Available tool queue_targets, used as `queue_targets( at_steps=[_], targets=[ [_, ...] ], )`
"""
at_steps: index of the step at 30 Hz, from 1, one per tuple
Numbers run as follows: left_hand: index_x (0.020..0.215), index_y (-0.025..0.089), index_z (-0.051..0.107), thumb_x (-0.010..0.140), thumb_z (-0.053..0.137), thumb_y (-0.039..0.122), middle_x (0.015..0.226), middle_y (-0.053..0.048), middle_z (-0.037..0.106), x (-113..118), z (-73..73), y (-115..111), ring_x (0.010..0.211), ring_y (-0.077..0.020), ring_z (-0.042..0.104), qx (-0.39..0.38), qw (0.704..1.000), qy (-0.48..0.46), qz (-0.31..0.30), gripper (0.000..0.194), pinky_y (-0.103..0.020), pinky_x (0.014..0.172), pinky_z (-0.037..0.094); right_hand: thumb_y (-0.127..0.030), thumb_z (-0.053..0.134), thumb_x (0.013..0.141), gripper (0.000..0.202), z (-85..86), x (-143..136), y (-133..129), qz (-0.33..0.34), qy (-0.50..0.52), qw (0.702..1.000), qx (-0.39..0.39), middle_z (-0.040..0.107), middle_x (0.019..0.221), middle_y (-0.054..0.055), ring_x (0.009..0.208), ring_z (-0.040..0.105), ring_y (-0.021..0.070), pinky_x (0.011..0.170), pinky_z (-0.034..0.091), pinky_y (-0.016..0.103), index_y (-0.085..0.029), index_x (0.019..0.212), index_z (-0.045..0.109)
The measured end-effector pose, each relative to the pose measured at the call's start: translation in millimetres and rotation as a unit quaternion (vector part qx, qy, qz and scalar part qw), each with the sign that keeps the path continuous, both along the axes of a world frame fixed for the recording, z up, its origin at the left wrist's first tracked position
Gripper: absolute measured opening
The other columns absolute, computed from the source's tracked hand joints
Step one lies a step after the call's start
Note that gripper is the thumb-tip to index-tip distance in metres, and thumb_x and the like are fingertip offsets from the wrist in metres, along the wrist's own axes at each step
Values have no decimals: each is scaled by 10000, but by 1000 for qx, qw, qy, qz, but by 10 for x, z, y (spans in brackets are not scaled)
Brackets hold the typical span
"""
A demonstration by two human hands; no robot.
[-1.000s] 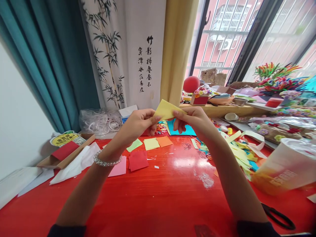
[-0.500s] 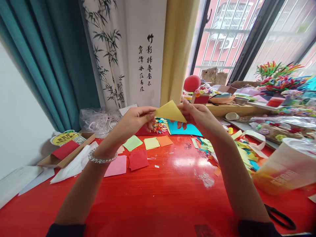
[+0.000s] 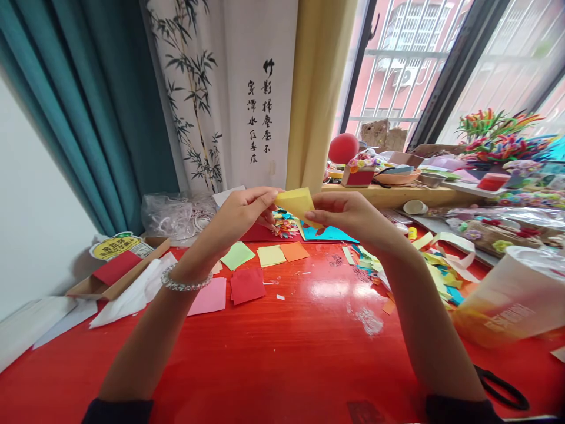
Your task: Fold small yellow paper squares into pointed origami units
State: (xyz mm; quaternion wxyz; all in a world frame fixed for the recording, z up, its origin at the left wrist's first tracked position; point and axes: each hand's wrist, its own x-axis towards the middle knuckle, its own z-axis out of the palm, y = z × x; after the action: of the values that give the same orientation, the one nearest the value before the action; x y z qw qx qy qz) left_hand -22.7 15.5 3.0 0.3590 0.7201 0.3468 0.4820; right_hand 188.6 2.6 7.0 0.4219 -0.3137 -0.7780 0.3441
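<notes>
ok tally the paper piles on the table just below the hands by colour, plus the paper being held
green pile: 1
yellow: 2, one yellow pile and the held paper
orange pile: 1
red pile: 1
pink pile: 1
peach pile, partly hidden: 1
total: 7

A curtain (image 3: pixel 92 118) hangs at ten o'clock, a scroll (image 3: pixel 267 76) at twelve; a red ball (image 3: pixel 343 148) is at two.
</notes>
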Motion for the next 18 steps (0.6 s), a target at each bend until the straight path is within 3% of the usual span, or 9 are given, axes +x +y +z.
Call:
queue_targets(
  at_steps=[4,9,13,18],
  targets=[
    [1088,170,665,854,542,350,851,-56,683,1,-6,7,733,-137,631,-11,1000,-4,-1,320,-276,721,543,-375,676,771,317,-8,-15,-1,-8,-13,1000,-18,664,895,48,790,582,159,651,456,283,-196,1032,692],
    [1143,163,620,826,575,247,1005,-66,688,22,1,-22,880,-161,642,-13,1000,-16,-9,330,-296,813,520,-390,638,807,287,-20,-14,18,-6,5,1000,-6,651,908,48,797,581,148,659,466,267,-176,989,696],
    [1113,139,602,785,628,197,986,-64,669,37,-14,7,908,-153,628,17,999,-47,-7,334,-274,820,515,-383,549,874,274,-42,-3,55,-23,24,999,-5,630,881,47,737,555,123,647,459,263,-158,925,696],
    [1089,168,585,785,637,219,943,-47,662,61,-62,71,894,-143,627,59,993,-97,23,313,-256,806,518,-344,599,839,232,-68,-8,84,6,33,999,-37,648,911,51,777,575,143,685,480,281,-170,962,693]
  ],
)
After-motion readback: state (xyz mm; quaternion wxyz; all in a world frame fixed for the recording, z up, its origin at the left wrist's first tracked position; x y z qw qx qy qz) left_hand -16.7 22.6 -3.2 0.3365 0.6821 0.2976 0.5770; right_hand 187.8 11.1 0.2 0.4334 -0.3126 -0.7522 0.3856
